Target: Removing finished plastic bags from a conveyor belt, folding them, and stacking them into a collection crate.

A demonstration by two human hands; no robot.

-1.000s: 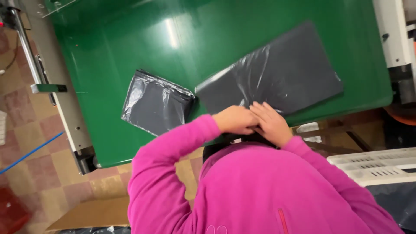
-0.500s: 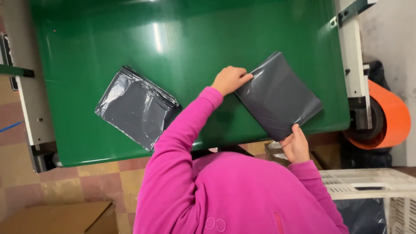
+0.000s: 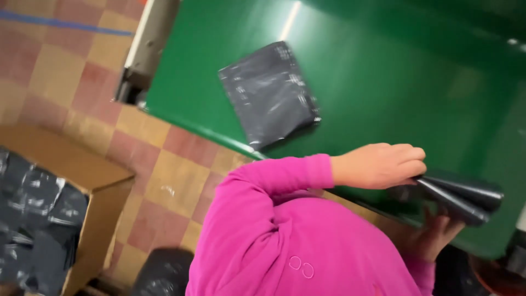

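Left hand (image 3: 378, 164) out from bent pink-sleeved arm, fingers (image 3: 408, 159) curled closed, right hand (image 3: 433, 238) lower, gripping from beneath

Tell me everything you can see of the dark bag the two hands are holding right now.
The dark grey plastic bag looks glossy and thin, like a poly mailer. It is bent or folded into a curved, half-rolled shape with ridged creases, at the near edge of the green table. The left hand grips it from above, fingers over its top; the right hand supports it from below. Its far end is blurred.

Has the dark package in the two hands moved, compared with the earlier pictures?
Yes. The dark package lay flat on the green table; now it is lifted at the table's near edge.
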